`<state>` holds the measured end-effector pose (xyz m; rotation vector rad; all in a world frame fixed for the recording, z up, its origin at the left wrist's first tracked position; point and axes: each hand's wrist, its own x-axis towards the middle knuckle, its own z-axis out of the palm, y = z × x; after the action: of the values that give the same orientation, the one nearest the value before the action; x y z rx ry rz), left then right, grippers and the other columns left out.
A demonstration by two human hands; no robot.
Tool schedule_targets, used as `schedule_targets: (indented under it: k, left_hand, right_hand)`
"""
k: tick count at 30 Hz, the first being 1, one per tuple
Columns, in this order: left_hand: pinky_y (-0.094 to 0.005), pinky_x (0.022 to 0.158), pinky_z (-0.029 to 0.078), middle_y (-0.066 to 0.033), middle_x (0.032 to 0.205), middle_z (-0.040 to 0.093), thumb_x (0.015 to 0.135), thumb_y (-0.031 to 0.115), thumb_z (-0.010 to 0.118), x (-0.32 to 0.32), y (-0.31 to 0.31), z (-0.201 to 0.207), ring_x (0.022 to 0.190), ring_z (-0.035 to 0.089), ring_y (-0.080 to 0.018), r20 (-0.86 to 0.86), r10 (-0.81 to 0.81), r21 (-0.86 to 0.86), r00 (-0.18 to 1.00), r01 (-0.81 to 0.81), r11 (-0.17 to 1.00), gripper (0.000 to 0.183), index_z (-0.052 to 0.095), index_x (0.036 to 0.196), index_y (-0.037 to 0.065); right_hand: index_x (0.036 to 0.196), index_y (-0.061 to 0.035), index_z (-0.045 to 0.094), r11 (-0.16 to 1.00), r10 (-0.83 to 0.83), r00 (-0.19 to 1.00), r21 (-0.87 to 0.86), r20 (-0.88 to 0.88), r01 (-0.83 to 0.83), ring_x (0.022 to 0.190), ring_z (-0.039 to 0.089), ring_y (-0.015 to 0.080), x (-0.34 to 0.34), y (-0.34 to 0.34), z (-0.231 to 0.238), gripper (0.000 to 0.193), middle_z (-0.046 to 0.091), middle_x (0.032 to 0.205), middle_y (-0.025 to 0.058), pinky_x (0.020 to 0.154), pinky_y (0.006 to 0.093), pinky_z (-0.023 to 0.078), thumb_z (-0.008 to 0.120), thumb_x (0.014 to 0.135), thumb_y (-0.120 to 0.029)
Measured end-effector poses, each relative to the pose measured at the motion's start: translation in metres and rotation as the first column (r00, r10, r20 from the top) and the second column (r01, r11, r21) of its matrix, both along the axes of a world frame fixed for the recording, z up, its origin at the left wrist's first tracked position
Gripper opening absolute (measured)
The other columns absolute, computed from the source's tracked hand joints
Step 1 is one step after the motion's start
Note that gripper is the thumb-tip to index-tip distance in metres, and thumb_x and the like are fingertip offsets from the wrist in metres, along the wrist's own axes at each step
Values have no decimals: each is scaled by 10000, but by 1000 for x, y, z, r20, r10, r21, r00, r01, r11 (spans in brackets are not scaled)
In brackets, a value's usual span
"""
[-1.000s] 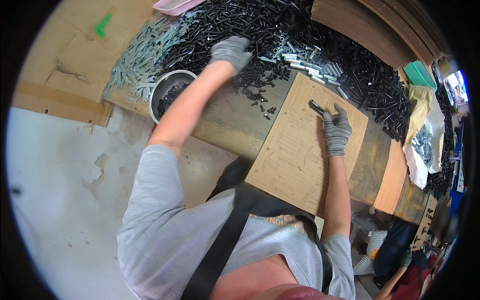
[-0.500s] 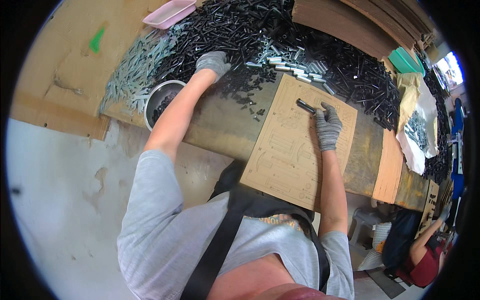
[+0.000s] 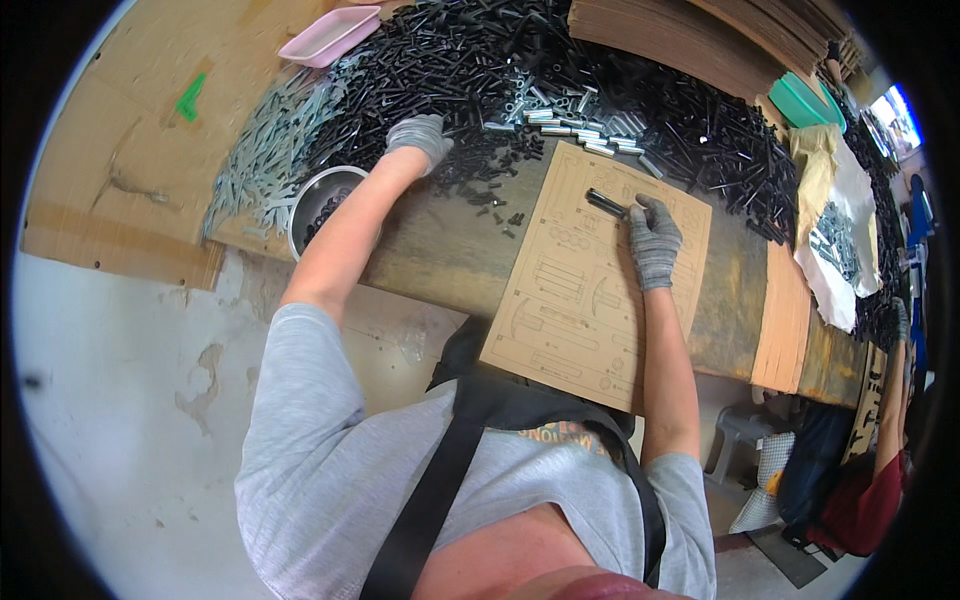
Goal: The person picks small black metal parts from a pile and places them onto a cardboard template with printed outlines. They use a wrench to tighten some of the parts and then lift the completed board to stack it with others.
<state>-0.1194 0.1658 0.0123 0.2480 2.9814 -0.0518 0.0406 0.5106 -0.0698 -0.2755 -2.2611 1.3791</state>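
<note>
My left hand (image 3: 420,142), in a grey knit glove, is at the near edge of a large heap of black bolts (image 3: 400,70). Its fingers curl downward, and whatever they may hold is hidden. In the same kind of glove, my right hand (image 3: 655,243) is closed around the end of a few black bolts (image 3: 607,204), which stick out to the left. It is over a brown cardboard sheet (image 3: 550,340) printed with outline drawings of parts and hammers. Small black screws (image 3: 495,200) lie scattered between my left hand and the sheet.
A metal bowl (image 3: 297,222) of dark rings is under my left forearm. Flat grey metal pieces (image 3: 255,160) lie left, near a pink tray (image 3: 330,36). Silver sleeves (image 3: 570,128) lie beyond the sheet. Stacked cardboard (image 3: 680,40) and a green bin (image 3: 805,103) stand far right. Another person's arm (image 3: 890,410) is at right.
My left hand has shifted slightly left and is curled more over the heap. My right hand still grips the black bolts. The other person's arm at right has reached farther up.
</note>
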Motion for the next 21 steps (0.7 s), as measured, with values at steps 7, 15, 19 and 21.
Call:
schedule_targets:
  k: [7, 15, 19, 21]
  left_hand:
    - [-432, 857, 483, -186, 1054, 646, 810, 366, 614, 3, -15, -2, 1006, 608, -347, -21, -23, 61, 1000, 24, 998, 399, 651, 1058, 55]
    - [-250, 581, 505, -36, 796, 631, 872, 367, 635, 114, 53, 9, 653, 590, -97, 324, -232, 856, 917, -179, 486, 386, 628, 1044, 21]
    - [-375, 783, 477, -157, 869, 651, 855, 391, 592, 142, 132, -13, 863, 621, -292, 140, -504, 669, 852, 294, 682, 379, 650, 992, 42]
    - [-381, 803, 478, -155, 916, 655, 856, 396, 582, 141, 150, -18, 889, 623, -304, 111, -498, 646, 860, 319, 694, 378, 654, 1009, 58]
  right_hand:
    - [1025, -56, 657, 999, -38, 996, -4, -83, 38, 602, 571, 101, -5, 8, 2, 186, 634, 711, 25, 573, 257, 478, 632, 868, -152]
    - [1221, -22, 553, 700, 576, 803, -599, 151, -389, 682, 622, 107, 57, -32, 52, 439, 652, 959, 69, 579, 219, 532, 604, 905, -321]
    - [1126, -6, 567, 677, 541, 817, -678, 197, -285, 692, 620, 106, 63, -40, 51, 325, 646, 920, 64, 571, 219, 523, 539, 946, -275]
    - [1045, -24, 583, 733, 395, 885, -666, 248, -140, 668, 603, 86, 69, -17, 48, 239, 655, 887, 53, 554, 210, 514, 512, 961, -236]
